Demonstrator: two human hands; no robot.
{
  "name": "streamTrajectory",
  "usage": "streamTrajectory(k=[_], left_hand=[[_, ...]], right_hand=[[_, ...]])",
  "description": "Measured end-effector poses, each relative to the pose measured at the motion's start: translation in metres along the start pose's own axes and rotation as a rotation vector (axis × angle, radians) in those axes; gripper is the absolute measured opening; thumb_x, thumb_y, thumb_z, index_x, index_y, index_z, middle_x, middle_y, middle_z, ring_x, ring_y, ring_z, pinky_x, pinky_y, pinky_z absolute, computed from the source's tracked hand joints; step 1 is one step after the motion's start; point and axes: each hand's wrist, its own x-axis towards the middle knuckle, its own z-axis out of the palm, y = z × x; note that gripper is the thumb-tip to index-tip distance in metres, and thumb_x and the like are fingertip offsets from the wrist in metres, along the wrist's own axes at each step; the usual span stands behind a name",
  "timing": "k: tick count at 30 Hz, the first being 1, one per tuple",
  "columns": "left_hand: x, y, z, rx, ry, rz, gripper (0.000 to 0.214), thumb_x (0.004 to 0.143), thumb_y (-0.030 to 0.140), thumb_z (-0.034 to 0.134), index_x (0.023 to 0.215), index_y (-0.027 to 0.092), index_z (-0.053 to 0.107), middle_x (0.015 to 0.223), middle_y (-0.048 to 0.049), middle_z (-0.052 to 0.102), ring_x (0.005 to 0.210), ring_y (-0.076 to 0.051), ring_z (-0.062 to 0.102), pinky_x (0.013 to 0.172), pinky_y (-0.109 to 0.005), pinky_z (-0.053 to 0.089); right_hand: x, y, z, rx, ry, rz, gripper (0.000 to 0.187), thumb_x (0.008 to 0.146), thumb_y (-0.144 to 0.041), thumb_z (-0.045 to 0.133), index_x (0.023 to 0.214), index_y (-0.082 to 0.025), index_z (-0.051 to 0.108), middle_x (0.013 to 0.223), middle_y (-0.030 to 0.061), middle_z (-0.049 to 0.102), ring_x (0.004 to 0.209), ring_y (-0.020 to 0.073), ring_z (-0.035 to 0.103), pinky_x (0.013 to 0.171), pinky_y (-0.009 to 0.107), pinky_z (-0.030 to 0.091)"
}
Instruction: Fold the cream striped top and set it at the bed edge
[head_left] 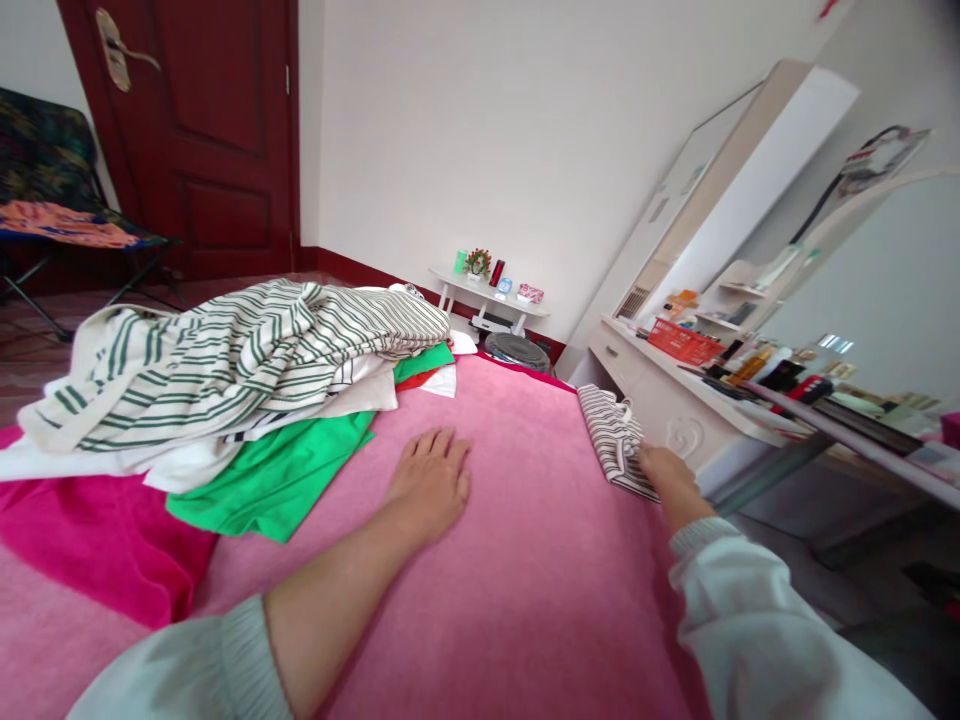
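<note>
My left hand lies flat on the pink bed cover, its fingers stretched out, with nothing in it. A folded striped garment, white with dark stripes, rests at the bed's right edge. My right hand is closed on the near right side of that garment; its fingertips are partly hidden. To the left of my left hand is a loose heap of clothes. On top lies a white garment with green stripes, over a bright green cloth and a magenta cloth.
A cream dressing table with a red basket, bottles and a mirror stands close on the right. Beyond the bed is a small white shelf. A folding chair stands at the far left by the dark red door.
</note>
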Motion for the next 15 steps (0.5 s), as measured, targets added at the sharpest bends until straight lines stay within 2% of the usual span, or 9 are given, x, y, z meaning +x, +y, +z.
streamTrajectory(k=[2, 3, 5, 8, 11, 13, 15], left_hand=[[0.000, 0.000, 0.000, -0.005, 0.006, 0.000, 0.041, 0.091, 0.031, 0.041, 0.130, 0.020, 0.051, 0.140, -0.0095, 0.043, 0.129, -0.028, 0.035, 0.107, -0.045, 0.028], [0.000, 0.000, 0.001, -0.007, 0.008, -0.001, 0.041, 0.091, 0.031, 0.041, 0.130, 0.020, 0.051, 0.140, -0.0096, 0.043, 0.129, -0.028, 0.035, 0.107, -0.045, 0.028], [0.000, 0.000, 0.001, -0.010, 0.008, -0.001, 0.041, 0.091, 0.031, 0.041, 0.129, 0.020, 0.051, 0.140, -0.0094, 0.043, 0.129, -0.028, 0.035, 0.106, -0.044, 0.027], [0.000, 0.000, 0.000, -0.009, 0.003, -0.003, 0.041, 0.091, 0.031, 0.041, 0.129, 0.020, 0.051, 0.140, -0.0090, 0.043, 0.129, -0.028, 0.035, 0.106, -0.045, 0.028], [0.000, 0.000, -0.001, -0.005, -0.004, -0.009, 0.041, 0.092, 0.031, 0.041, 0.130, 0.021, 0.051, 0.140, -0.0085, 0.043, 0.129, -0.028, 0.035, 0.106, -0.044, 0.028], [0.000, 0.000, -0.001, -0.004, -0.005, -0.009, 0.041, 0.092, 0.031, 0.041, 0.130, 0.020, 0.051, 0.140, -0.0085, 0.043, 0.129, -0.027, 0.035, 0.106, -0.044, 0.027], [0.000, 0.000, -0.001, -0.004, -0.003, -0.003, 0.041, 0.092, 0.031, 0.041, 0.130, 0.020, 0.051, 0.140, -0.0088, 0.043, 0.129, -0.027, 0.035, 0.107, -0.044, 0.027]], right_hand=[[-0.005, 0.007, 0.001, -0.021, 0.010, 0.092, 0.042, 0.086, -0.035, 0.041, 0.106, -0.013, 0.070, 0.106, 0.0274, 0.061, 0.100, 0.0388, 0.059, 0.073, 0.050, 0.046], [-0.008, 0.009, 0.001, -0.021, 0.022, 0.089, 0.039, 0.085, -0.034, 0.043, 0.108, -0.017, 0.070, 0.112, 0.0242, 0.060, 0.105, 0.0384, 0.056, 0.077, 0.050, 0.045], [-0.012, 0.008, 0.001, 0.023, 0.071, -0.041, 0.035, 0.082, -0.031, 0.047, 0.108, -0.022, 0.070, 0.116, 0.0176, 0.060, 0.110, 0.0362, 0.053, 0.085, 0.049, 0.043], [-0.014, -0.006, 0.000, 0.180, 0.119, -0.331, 0.036, 0.084, -0.026, 0.044, 0.109, -0.016, 0.069, 0.116, 0.0143, 0.062, 0.110, 0.0296, 0.054, 0.093, 0.040, 0.041], [-0.020, -0.030, 0.004, 0.278, 0.094, -0.514, 0.044, 0.092, -0.037, 0.038, 0.124, -0.015, 0.059, 0.129, 0.0112, 0.056, 0.119, 0.0227, 0.049, 0.099, 0.032, 0.037], [-0.028, -0.046, 0.011, 0.252, 0.007, -0.592, 0.049, 0.093, -0.046, 0.037, 0.132, -0.020, 0.052, 0.139, 0.0090, 0.047, 0.128, 0.0239, 0.040, 0.105, 0.037, 0.032], [-0.038, -0.057, 0.018, 0.181, -0.125, -0.616, 0.051, 0.094, -0.050, 0.035, 0.138, -0.026, 0.044, 0.147, 0.0068, 0.036, 0.135, 0.0280, 0.029, 0.107, 0.051, 0.026]])
